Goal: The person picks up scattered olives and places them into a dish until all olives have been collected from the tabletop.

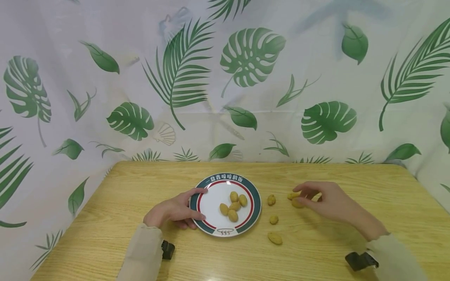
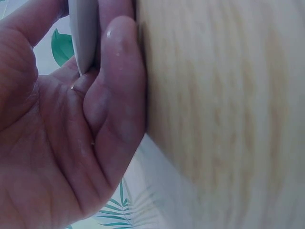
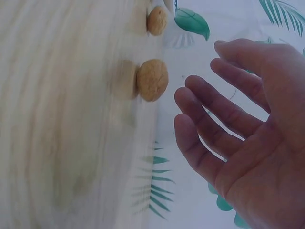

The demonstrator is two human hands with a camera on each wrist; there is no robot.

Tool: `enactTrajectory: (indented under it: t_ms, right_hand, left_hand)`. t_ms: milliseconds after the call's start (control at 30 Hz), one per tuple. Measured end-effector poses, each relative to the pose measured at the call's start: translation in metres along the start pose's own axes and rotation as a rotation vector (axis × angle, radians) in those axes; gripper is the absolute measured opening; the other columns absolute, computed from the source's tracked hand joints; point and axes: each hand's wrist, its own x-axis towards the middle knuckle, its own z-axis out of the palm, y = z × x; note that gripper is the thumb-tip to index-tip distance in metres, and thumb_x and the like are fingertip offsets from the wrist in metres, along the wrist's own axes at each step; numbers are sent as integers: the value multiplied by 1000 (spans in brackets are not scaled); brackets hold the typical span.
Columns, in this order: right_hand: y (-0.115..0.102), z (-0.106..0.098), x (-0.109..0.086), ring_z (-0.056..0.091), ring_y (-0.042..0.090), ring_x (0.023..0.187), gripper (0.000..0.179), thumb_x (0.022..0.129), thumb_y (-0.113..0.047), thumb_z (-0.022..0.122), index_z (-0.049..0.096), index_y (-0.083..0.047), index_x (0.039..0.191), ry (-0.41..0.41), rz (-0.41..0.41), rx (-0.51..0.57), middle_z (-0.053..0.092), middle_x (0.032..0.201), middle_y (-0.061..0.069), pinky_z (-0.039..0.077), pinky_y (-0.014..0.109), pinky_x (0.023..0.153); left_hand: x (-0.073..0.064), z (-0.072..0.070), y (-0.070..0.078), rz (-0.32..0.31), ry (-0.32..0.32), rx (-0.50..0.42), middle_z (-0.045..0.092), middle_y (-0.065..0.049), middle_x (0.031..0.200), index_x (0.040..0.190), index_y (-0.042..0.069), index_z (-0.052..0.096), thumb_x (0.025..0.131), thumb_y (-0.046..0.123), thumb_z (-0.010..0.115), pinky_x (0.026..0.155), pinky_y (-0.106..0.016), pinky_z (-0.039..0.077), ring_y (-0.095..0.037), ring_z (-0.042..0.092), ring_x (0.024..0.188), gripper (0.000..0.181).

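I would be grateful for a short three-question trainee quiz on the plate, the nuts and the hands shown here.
1. True or false: the left hand holds the rim of the plate.
2. How many nuts lie on the plate?
3. The right hand is: A) flat on the plate; B) over the nuts on the table, right of the plate; C) off the table.

Key: 1 true. 2 four nuts. 3 B; its fingers are spread open near a nut on the table.
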Motion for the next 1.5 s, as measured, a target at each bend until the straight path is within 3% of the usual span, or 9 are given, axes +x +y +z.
enactTrajectory:
  t_ms: [167,467,800,1500]
  right_hand:
    - [7,0,-3,67,1,82,21,97,-23,72,74,-14,115,-2,5,-7,74,94,-6,51,23,61]
    - [18,2,-4,67,4,83,20,97,-25,72,74,-16,114,-34,54,-41,74,96,-6,53,24,72]
    - [23,3,-6,69,5,86,21,97,-23,71,74,-15,116,-98,63,-3,77,106,0,54,23,73]
    - [20,8,0,64,-2,79,26,93,-16,74,73,-15,118,-120,28,-21,72,86,-13,53,24,72]
  left_hand:
    - [0,1,0,2,6,14,73,-9,75,156,37,36,90,26,80,55,-24,52,-14,70,59,80]
    - [-1,0,2,3,0,27,72,-8,74,157,36,34,91,26,79,56,-24,52,-14,69,60,81]
    - [-1,0,2,-6,6,21,72,-9,74,156,37,35,90,26,80,56,-25,52,-15,68,59,81]
    - [-1,0,1,2,9,19,72,-9,74,156,38,36,90,27,80,56,-24,53,-15,69,59,80]
